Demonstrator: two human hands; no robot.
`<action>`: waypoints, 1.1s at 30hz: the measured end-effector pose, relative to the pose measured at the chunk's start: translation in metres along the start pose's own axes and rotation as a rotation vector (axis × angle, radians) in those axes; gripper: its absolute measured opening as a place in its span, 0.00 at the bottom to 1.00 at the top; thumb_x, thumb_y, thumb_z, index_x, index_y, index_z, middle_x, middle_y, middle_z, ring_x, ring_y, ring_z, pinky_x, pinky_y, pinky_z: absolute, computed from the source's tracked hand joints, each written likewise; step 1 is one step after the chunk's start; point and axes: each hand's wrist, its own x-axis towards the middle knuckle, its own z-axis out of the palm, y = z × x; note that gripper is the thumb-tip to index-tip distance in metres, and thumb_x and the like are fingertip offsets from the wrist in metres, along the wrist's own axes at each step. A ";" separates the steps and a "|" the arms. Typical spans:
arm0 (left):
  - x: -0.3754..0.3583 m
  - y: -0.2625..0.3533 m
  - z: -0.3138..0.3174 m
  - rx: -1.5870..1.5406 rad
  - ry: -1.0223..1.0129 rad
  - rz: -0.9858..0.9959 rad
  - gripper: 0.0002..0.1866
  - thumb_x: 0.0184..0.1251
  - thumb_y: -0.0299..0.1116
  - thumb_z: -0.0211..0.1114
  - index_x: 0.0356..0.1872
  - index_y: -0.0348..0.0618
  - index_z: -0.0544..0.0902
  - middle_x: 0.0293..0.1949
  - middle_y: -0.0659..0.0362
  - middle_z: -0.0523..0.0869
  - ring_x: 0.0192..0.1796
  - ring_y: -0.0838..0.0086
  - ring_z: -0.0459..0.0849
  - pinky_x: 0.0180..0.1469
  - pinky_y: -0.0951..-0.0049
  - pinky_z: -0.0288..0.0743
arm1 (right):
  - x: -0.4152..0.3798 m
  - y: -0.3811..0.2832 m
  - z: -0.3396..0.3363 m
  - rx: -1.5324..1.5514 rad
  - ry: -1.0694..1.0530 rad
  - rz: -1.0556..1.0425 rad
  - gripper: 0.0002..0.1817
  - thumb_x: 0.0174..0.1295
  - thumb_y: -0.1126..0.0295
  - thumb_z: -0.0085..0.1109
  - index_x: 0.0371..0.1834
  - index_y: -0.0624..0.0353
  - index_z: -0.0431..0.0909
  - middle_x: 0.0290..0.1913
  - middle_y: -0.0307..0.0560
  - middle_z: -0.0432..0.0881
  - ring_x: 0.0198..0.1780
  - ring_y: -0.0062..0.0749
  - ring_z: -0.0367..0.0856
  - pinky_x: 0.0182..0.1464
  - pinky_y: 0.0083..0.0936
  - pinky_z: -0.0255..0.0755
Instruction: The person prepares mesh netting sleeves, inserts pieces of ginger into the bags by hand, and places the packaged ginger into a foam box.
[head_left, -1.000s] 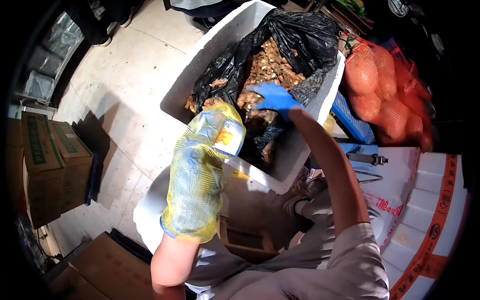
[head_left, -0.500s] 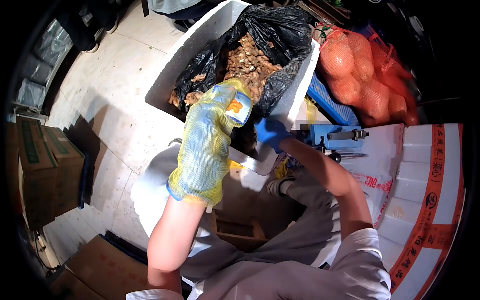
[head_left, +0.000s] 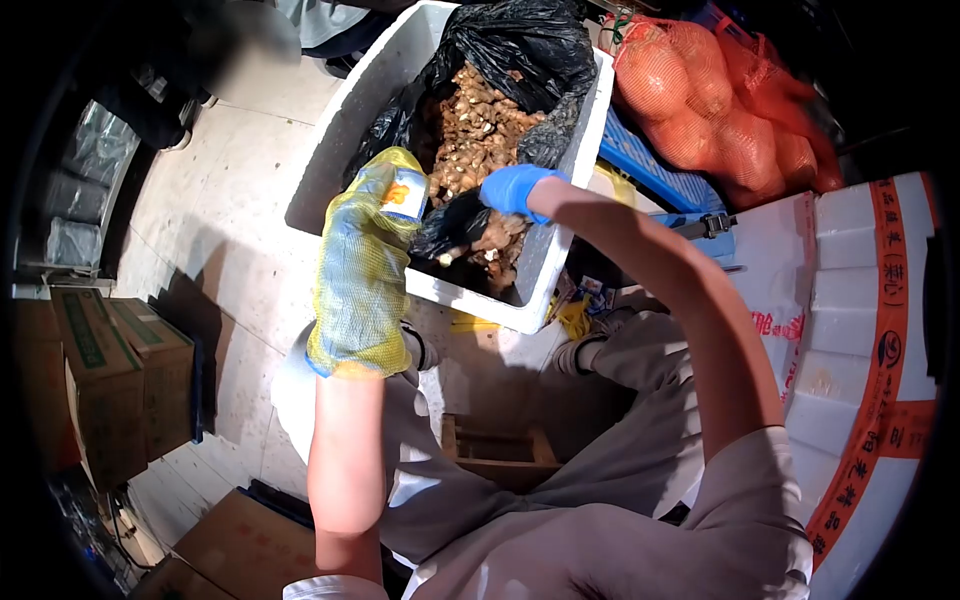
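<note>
A white foam box (head_left: 578, 215), lined with a black plastic bag (head_left: 535, 50), holds a heap of ginger (head_left: 475, 125). My left hand (head_left: 375, 225) is inside a yellow mesh bag with a printed label (head_left: 404, 193), at the box's left side; the mesh hides its fingers. My right hand (head_left: 517, 192), in a blue glove, is closed over the near part of the ginger, at the edge of the black plastic. What its fingers hold is hidden.
Orange net sacks of round produce (head_left: 690, 95) lie at the upper right. Taped white foam boxes (head_left: 835, 370) stand at the right. Cardboard boxes (head_left: 110, 370) are at the left. A wooden stool (head_left: 500, 460) is between the legs. People's legs show at the top left.
My right hand has moved up and left over the ginger. My left hand in the mesh bag has shifted left. The view has shifted, and more ginger shows at the near end.
</note>
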 end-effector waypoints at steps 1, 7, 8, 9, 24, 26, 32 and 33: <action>0.001 0.001 0.000 -0.005 0.033 -0.010 0.11 0.58 0.29 0.51 0.38 0.34 0.75 0.33 0.58 0.78 0.35 0.77 0.77 0.41 0.81 0.69 | 0.001 0.010 -0.012 -0.133 -0.092 -0.073 0.13 0.48 0.66 0.50 0.34 0.62 0.75 0.33 0.52 0.77 0.31 0.40 0.76 0.35 0.32 0.70; 0.004 0.003 -0.015 -0.094 -0.173 0.031 0.10 0.56 0.27 0.55 0.38 0.32 0.73 0.43 0.51 0.76 0.44 0.69 0.76 0.47 0.75 0.71 | -0.019 0.050 -0.061 -0.022 0.050 -0.343 0.18 0.45 0.61 0.58 0.32 0.66 0.74 0.25 0.49 0.76 0.26 0.34 0.73 0.31 0.29 0.67; 0.005 0.004 -0.014 -0.053 -0.073 0.005 0.11 0.57 0.28 0.55 0.39 0.31 0.73 0.43 0.51 0.76 0.44 0.70 0.76 0.47 0.76 0.72 | -0.028 0.053 -0.068 0.067 0.040 -0.345 0.19 0.46 0.59 0.57 0.31 0.67 0.74 0.23 0.48 0.75 0.25 0.31 0.72 0.31 0.28 0.67; 0.005 0.006 -0.015 -0.055 -0.077 0.014 0.11 0.57 0.28 0.55 0.39 0.31 0.73 0.43 0.51 0.76 0.44 0.70 0.76 0.47 0.76 0.72 | -0.024 0.066 -0.070 0.166 0.025 -0.331 0.20 0.49 0.57 0.56 0.30 0.68 0.73 0.23 0.47 0.75 0.26 0.27 0.71 0.31 0.25 0.66; 0.000 -0.005 -0.017 0.163 -0.327 -0.334 0.15 0.59 0.36 0.54 0.42 0.35 0.73 0.36 0.54 0.78 0.38 0.72 0.79 0.39 0.74 0.76 | -0.220 0.049 0.001 1.711 0.503 -0.373 0.10 0.55 0.66 0.52 0.32 0.63 0.74 0.25 0.35 0.75 0.22 0.16 0.74 0.26 0.07 0.70; -0.010 -0.014 -0.010 0.026 -0.388 -0.430 0.16 0.60 0.36 0.53 0.44 0.34 0.71 0.38 0.53 0.77 0.40 0.68 0.78 0.43 0.68 0.75 | -0.215 0.034 0.009 1.689 0.717 -0.277 0.10 0.54 0.66 0.53 0.33 0.62 0.75 0.26 0.35 0.76 0.24 0.15 0.74 0.28 0.09 0.70; -0.017 -0.020 -0.003 -0.032 -0.579 -0.492 0.28 0.58 0.39 0.55 0.55 0.34 0.60 0.52 0.50 0.68 0.53 0.62 0.70 0.53 0.60 0.67 | -0.216 0.034 0.028 1.600 0.809 -0.321 0.09 0.54 0.65 0.52 0.32 0.60 0.74 0.29 0.35 0.74 0.29 0.16 0.73 0.33 0.12 0.70; -0.019 -0.019 0.002 -0.020 -0.663 -0.485 0.29 0.56 0.42 0.56 0.56 0.37 0.60 0.53 0.51 0.67 0.55 0.61 0.68 0.54 0.60 0.67 | -0.218 0.032 0.027 1.602 0.773 -0.320 0.09 0.54 0.65 0.52 0.30 0.60 0.74 0.28 0.34 0.73 0.29 0.17 0.72 0.32 0.11 0.69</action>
